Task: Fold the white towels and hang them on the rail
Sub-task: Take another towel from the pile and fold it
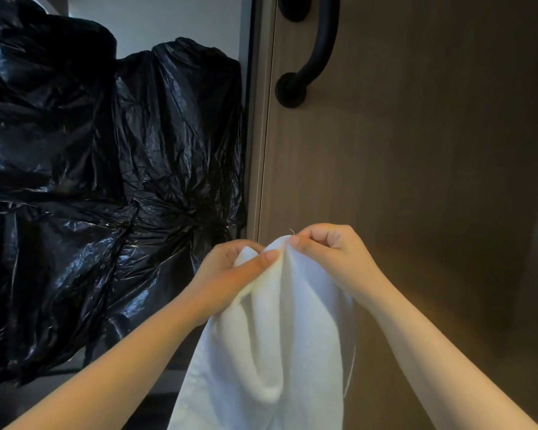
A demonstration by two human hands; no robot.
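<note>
hanging between both hands, a soft white terry towel (pixel 271 352) drapes in thick rounded folds toward the bottom edge of the view, its nap fluffy and matte. the left hand (pixel 227 274) grips one bunched top corner, thumb laid across the cloth and fingers curled behind it. the right hand (pixel 330 252) pinches the neighbouring top edge between thumb and curled fingers, with a loose thread sticking up just beside them. the two hands sit close together in front of a brown wood-grain panel (pixel 416 150). high on that panel is a curved matte black tubular rail (pixel 320 45) on round mounts, well apart from the towel. left of the panel, glossy, crinkled black plastic bags (pixel 106 150) are heaped, one gathered to a puckered centre.
</note>
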